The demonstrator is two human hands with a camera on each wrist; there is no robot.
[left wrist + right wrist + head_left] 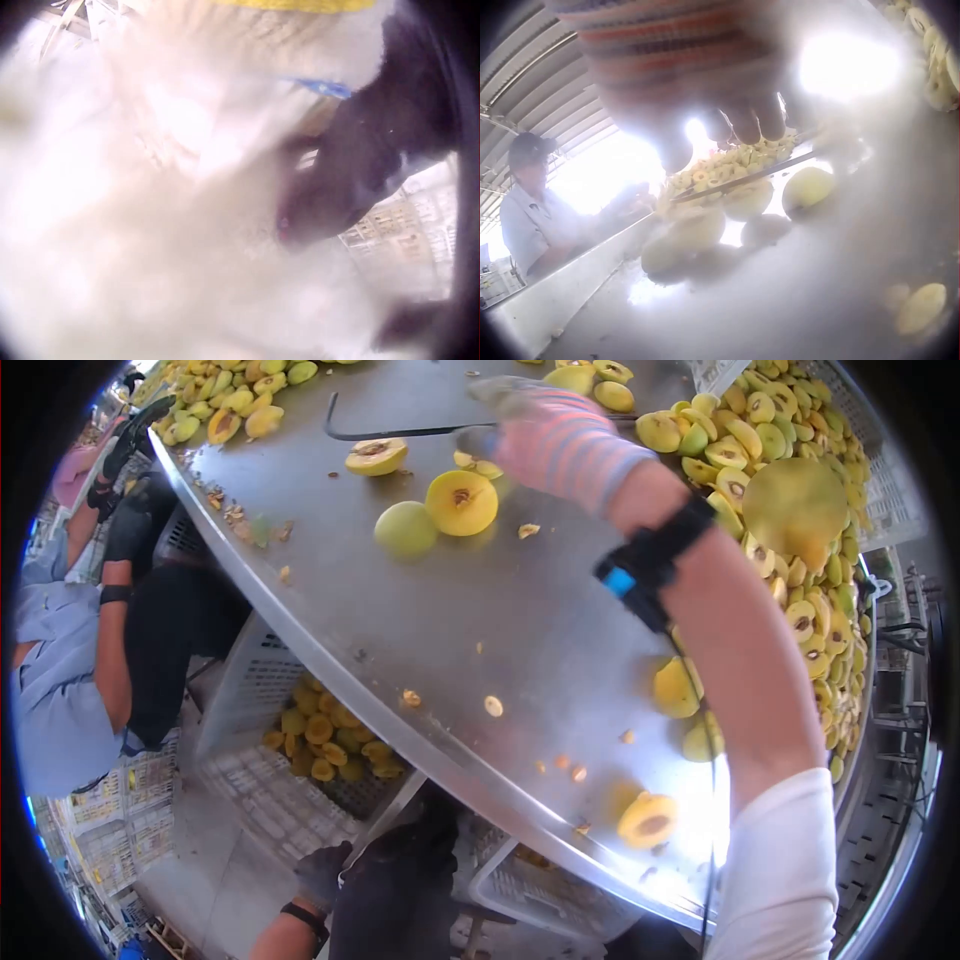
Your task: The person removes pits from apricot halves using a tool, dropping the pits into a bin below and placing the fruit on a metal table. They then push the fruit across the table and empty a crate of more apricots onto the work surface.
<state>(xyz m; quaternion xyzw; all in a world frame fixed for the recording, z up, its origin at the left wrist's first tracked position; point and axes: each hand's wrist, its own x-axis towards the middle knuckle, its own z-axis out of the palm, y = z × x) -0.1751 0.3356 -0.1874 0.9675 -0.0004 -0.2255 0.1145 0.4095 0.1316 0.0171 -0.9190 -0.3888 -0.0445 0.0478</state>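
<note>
My right hand (560,440), in a pink-and-grey striped glove, reaches across the metal table (400,620). Its fingers (769,124) hang down, loosely spread, over a thin black rod (400,433) with a bent end. Fruit halves lie just short of the rod: one cut side up with its pit cavity showing (461,501), and a round green one (405,530) beside it. Below the table edge, my left hand (322,875), in a dark glove, rests beside dark cloth, with nothing visible in it. The left wrist view is mostly blur, with a dark shape (337,172) across it.
A large heap of halved fruit (800,590) covers the right side, and another pile (235,395) is at the far left. Below the table stands a white crate (265,690) with fruit in it. Another person (70,690) sits at left. Scattered pit bits (493,706) dot the metal.
</note>
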